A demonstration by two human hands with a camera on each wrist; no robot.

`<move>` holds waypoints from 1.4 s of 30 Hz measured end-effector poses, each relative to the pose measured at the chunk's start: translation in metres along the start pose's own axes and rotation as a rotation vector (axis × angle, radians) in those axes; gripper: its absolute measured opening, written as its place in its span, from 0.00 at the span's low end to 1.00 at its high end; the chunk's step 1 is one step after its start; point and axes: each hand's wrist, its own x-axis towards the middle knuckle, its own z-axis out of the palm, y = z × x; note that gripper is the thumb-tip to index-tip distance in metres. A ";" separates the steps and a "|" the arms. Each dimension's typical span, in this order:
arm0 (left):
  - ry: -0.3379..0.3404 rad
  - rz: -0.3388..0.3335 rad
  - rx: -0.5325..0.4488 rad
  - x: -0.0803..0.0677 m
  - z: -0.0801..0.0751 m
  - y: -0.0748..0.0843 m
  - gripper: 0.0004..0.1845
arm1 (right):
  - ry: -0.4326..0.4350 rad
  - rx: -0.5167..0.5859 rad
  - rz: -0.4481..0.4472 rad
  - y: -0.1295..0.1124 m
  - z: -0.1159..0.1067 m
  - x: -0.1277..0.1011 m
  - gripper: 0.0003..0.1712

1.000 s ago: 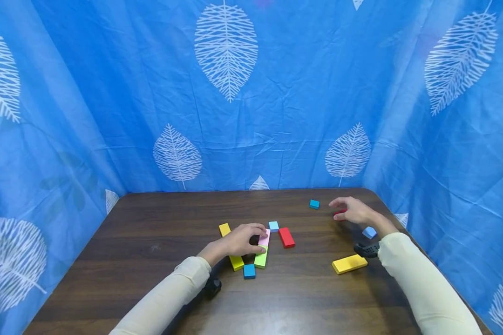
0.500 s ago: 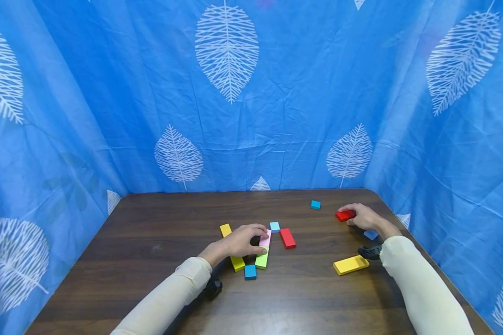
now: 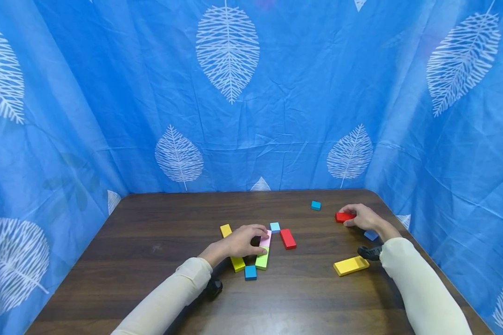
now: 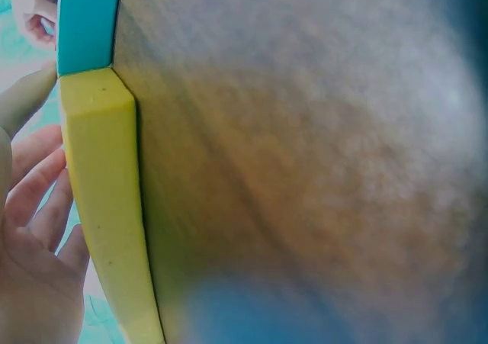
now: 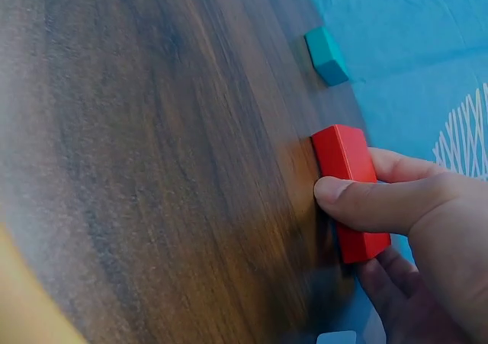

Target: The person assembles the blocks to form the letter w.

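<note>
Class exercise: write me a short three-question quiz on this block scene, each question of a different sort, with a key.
1. True or false: the right hand grips a red block.
2. Which block lies nearest the right sleeve? A. yellow block B. teal cube C. pink block
3. Fill in: the left hand rests on a row of blocks on the ____ table.

Key: 1 true; 2 A; 3 wooden.
</note>
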 end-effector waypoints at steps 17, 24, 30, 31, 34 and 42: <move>0.010 0.018 0.014 0.001 -0.001 -0.001 0.26 | 0.012 -0.028 -0.105 -0.024 0.006 -0.010 0.21; 0.010 0.026 0.017 0.000 -0.001 0.001 0.26 | 0.018 -0.020 -0.162 -0.039 0.012 -0.011 0.21; 0.009 0.031 0.022 -0.001 0.000 0.000 0.25 | 0.018 -0.006 -0.199 -0.053 0.022 -0.012 0.22; 0.009 0.031 0.023 -0.001 0.001 0.000 0.25 | 0.015 -0.003 -0.204 -0.055 0.025 -0.013 0.22; 0.012 0.035 0.024 -0.001 0.002 -0.001 0.25 | -0.003 0.002 -0.213 -0.063 0.031 -0.016 0.21; 0.016 0.035 0.023 -0.002 0.004 -0.001 0.25 | -0.025 0.035 -0.254 -0.083 0.047 -0.026 0.20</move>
